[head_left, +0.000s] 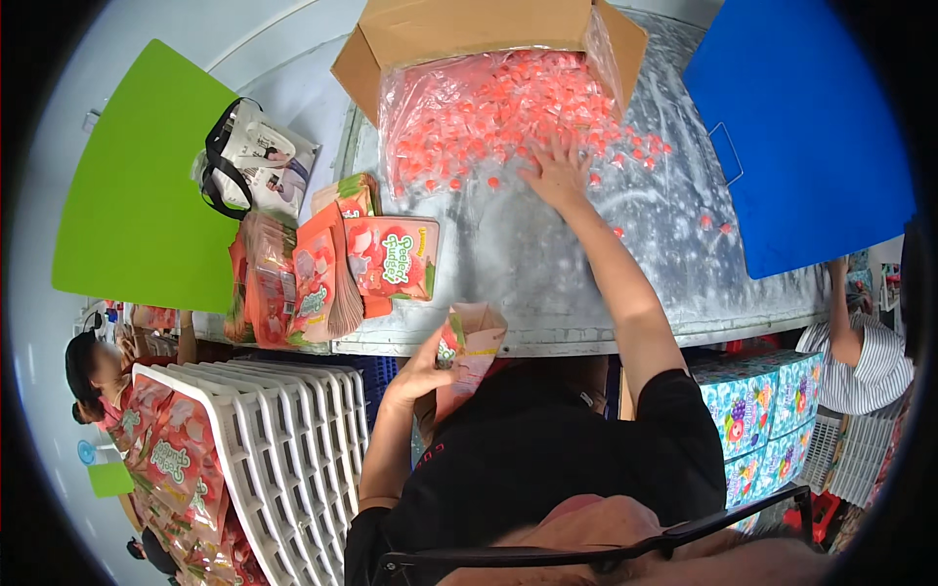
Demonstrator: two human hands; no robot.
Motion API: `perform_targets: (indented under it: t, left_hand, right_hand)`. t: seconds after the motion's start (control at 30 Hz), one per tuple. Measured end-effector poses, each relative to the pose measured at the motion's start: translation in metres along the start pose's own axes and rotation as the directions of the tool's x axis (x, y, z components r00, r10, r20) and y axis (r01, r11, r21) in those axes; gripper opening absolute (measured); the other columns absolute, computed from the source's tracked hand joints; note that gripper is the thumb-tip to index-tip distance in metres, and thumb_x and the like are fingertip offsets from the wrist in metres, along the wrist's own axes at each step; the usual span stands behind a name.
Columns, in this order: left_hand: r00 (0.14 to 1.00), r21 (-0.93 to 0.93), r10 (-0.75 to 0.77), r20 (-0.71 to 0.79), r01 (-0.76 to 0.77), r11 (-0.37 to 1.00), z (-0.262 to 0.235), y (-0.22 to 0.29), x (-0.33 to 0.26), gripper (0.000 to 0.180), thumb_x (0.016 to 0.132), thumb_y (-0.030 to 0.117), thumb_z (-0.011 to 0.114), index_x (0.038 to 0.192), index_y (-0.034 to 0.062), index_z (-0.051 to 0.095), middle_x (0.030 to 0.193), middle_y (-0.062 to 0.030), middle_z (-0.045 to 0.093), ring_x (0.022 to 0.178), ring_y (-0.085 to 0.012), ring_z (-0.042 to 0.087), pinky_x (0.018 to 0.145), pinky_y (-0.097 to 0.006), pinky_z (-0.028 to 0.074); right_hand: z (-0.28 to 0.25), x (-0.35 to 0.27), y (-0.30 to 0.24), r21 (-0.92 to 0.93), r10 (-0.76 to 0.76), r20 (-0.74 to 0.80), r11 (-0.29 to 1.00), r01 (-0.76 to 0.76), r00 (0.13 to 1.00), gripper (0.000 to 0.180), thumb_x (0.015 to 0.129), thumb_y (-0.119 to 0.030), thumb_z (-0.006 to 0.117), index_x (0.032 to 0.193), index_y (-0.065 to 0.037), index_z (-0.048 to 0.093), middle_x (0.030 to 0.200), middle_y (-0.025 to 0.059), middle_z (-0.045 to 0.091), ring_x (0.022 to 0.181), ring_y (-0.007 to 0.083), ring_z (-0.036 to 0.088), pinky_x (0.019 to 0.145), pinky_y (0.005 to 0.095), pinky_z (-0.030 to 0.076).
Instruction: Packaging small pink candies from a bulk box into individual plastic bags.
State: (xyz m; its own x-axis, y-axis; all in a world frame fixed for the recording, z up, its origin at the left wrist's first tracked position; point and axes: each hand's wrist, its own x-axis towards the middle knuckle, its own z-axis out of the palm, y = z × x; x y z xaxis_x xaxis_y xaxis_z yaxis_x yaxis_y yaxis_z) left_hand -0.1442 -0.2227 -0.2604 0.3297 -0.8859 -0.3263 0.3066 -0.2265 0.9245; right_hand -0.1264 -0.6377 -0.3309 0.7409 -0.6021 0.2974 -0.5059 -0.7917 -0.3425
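The right hand (557, 174) lies spread, fingers wide, on the heap of small pink candies (489, 117). The left hand (418, 371) grips an open pink pouch (471, 344), fingers curled around it.

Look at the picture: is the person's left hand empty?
No: the left hand holds an open pouch, while the right hand rests on the candies.
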Motion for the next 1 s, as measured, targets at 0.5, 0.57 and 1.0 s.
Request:
perform_targets:
  t: [0.5,0.57,1.0]
  left_hand:
    - [0.995,-0.029,-0.020,-0.095,0.018,0.999,0.005,0.002,-0.013,0.102,0.069,-0.003,0.066,0.163,0.0020,0.024,0.148,-0.0084,0.048,0.135,-0.0177,0.043,0.109,-0.032,0.038]
    - [0.994,0.024,-0.050,-0.102,0.053,0.998,0.001,-0.004,-0.015,0.102,0.070,-0.003,0.064,0.163,0.0020,0.023,0.147,-0.0085,0.049,0.132,-0.0165,0.045,0.108,-0.031,0.039]
    - [0.977,-0.072,0.059,-0.207,-0.075,0.995,-0.010,-0.019,-0.031,0.098,0.070,0.001,0.068,0.160,0.0017,0.029,0.119,-0.0028,0.054,0.109,-0.0146,0.052,0.096,-0.031,0.045]
  right_hand:
    - [-0.029,-0.111,0.026,0.890,0.070,0.377,0.250,-0.382,0.923,0.070,0.109,-0.059,0.025,0.162,-0.015,0.031,0.163,0.0045,0.040,0.153,0.0253,0.027,0.123,0.0467,0.018]
    - [-0.030,-0.115,0.029,0.867,0.089,0.382,0.309,-0.390,0.920,0.065,0.108,-0.057,0.033,0.160,-0.017,0.037,0.162,0.0061,0.042,0.152,0.0281,0.029,0.123,0.0478,0.018]
    - [-0.011,-0.139,-0.006,0.256,-0.262,0.043,0.936,0.243,0.964,0.029,0.091,-0.024,0.072,0.119,-0.017,0.073,0.136,0.0090,0.054,0.134,0.0331,0.044,0.117,0.0587,0.027]
